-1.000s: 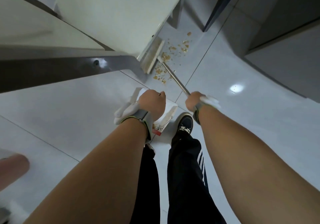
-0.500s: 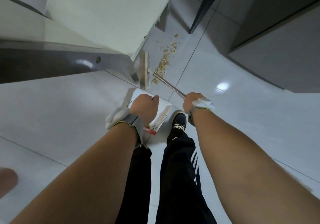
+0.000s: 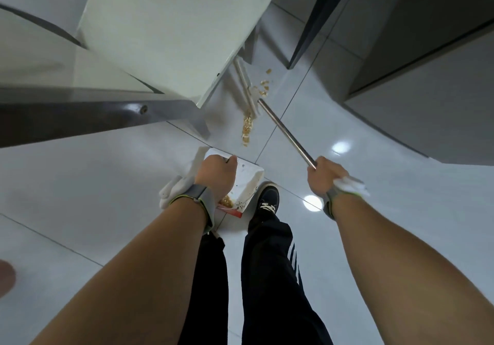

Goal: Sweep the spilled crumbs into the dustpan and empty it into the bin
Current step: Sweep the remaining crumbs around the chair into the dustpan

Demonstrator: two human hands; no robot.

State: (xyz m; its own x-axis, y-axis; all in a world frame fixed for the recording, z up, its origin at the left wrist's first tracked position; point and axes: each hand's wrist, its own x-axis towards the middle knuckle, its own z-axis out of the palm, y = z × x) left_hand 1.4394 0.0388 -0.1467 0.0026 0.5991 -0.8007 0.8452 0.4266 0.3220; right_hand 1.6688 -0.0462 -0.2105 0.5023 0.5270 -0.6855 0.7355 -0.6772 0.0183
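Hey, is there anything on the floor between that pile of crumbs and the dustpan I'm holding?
Nothing visible blocks it. The line of crumbs lies on bare tile just ahead of the dustpan mouth, with clear floor between. The table leg stands off to the left, and the broom sits behind the crumbs, ready to push them in.

One broom (image 3: 283,128), one dustpan (image 3: 247,177), one shoe (image 3: 268,197) in view. Two hands: left hand (image 3: 217,176), right hand (image 3: 324,176). Crumbs (image 3: 247,128): too many to count, one trail beyond the fingers, one small heap in the dustpan.

Home dining area, white chair (image 3: 171,24), tiled floor (image 3: 80,184), cabinets (image 3: 427,50)
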